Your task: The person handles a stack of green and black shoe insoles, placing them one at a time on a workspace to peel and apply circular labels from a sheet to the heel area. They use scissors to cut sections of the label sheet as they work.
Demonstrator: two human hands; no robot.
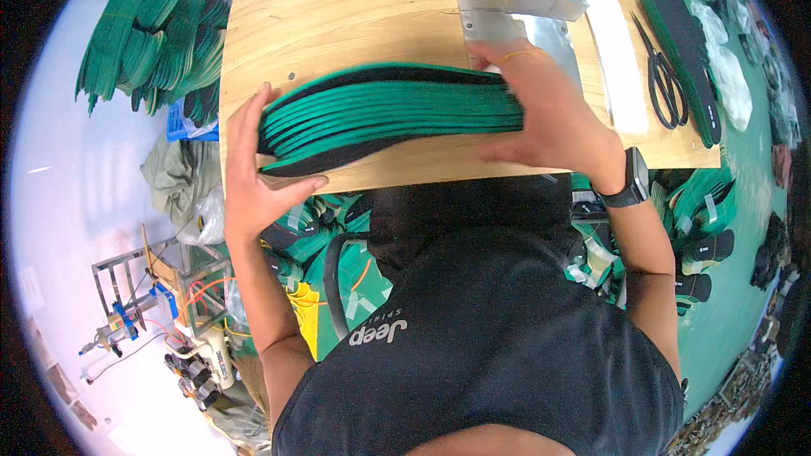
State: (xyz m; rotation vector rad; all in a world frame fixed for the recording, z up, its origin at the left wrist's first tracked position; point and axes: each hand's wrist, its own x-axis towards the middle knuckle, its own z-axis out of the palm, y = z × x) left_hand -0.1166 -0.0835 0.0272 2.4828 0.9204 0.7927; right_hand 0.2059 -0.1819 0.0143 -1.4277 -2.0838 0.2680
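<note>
where the right hand blurs, it seemingly part-hides the green stack

Green insoles are handled by the stack in a workshop, where more are piled high at left, bundles are heaped below a wooden bench, scissors and a metal fixture are set on top, and a metal frame is placed nearby.
</note>
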